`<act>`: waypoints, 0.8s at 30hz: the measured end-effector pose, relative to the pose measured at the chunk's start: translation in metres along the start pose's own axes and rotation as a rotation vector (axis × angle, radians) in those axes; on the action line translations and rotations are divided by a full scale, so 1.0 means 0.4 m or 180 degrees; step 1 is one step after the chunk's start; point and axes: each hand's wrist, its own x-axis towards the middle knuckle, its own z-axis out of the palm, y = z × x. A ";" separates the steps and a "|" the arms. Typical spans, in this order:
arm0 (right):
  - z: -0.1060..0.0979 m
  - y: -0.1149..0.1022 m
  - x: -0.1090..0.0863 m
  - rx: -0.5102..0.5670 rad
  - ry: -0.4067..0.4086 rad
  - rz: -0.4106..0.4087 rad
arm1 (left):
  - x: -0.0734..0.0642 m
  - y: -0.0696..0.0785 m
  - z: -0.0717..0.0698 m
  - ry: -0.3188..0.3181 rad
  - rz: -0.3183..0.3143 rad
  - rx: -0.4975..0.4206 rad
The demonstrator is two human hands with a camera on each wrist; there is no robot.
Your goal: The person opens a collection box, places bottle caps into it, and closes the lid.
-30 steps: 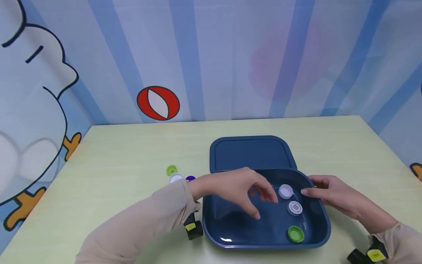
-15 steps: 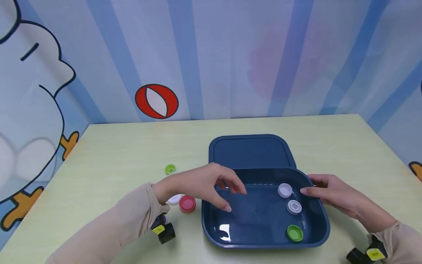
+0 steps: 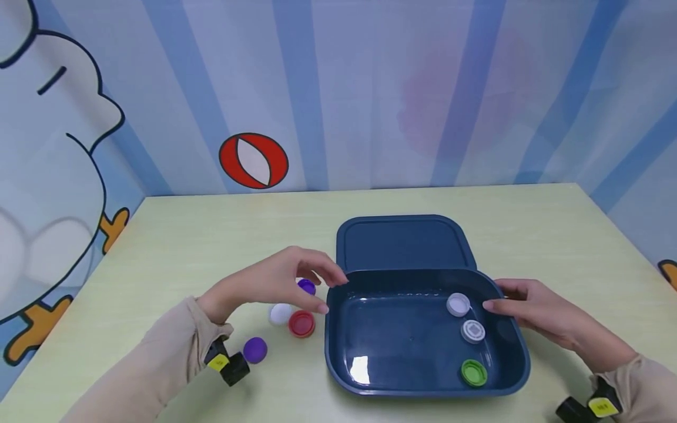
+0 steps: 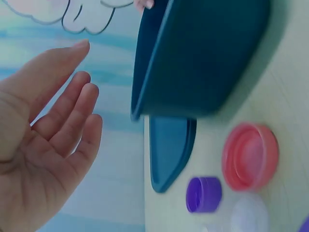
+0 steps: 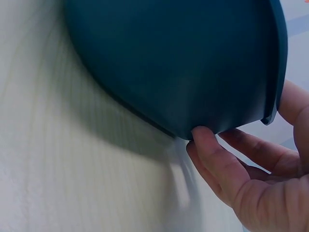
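A dark blue plastic box stands uncovered on the table. Inside it, along the right side, lie two white bottle caps and a green bottle cap. My right hand holds the box at its right end, thumb over the rim and fingers against the outer wall. Nothing is in my left hand, which hovers by the box's left rim with fingers loosely bent. Below and beside it on the table are a red cap, a white cap and two purple caps.
A blue lid lies flat behind the box. The pale wooden table ends at a blue striped backdrop with cartoon prints. Each wrist bears a small black camera.
My left hand has moved left from over the box to beside its left rim, uncovering the red and purple caps. The right hand keeps its grip on the box.
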 end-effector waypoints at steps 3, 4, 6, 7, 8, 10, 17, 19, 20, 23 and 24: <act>0.002 0.000 0.001 -0.0010 0.0000 0.0006 | -0.022 -0.025 -0.015 0.0110 -0.0077 -0.0076; 0.002 -0.001 0.001 -0.0020 0.0007 0.0009 | -0.029 -0.032 -0.020 0.0162 -0.0129 -0.0096; 0.003 -0.002 0.001 -0.0035 0.0016 0.0013 | -0.044 -0.048 -0.033 0.0280 -0.0219 -0.0157; 0.003 -0.002 0.001 -0.0044 0.0026 0.0013 | -0.051 -0.056 -0.040 0.0342 -0.0264 -0.0160; 0.003 -0.003 0.001 -0.0051 0.0032 0.0010 | -0.058 -0.063 -0.046 0.0406 -0.0318 -0.0171; 0.003 -0.004 0.001 -0.0062 0.0045 0.0008 | -0.072 -0.081 -0.058 0.0530 -0.0408 -0.0171; 0.005 -0.005 0.001 -0.0060 0.0045 -0.0006 | -0.112 -0.143 -0.089 0.0854 -0.0535 -0.0241; 0.005 -0.005 0.001 -0.0055 0.0045 -0.0003 | -0.121 -0.159 -0.095 0.0934 -0.0570 -0.0254; 0.006 -0.005 0.001 -0.0055 0.0047 -0.0002 | -0.126 -0.167 -0.098 0.0969 -0.0601 -0.0262; 0.006 -0.004 0.000 -0.0048 0.0039 -0.0011 | -0.135 -0.188 -0.103 0.1041 -0.0671 -0.0292; 0.006 -0.004 0.000 -0.0041 0.0033 -0.0013 | -0.137 -0.195 -0.105 0.1054 -0.0685 -0.0309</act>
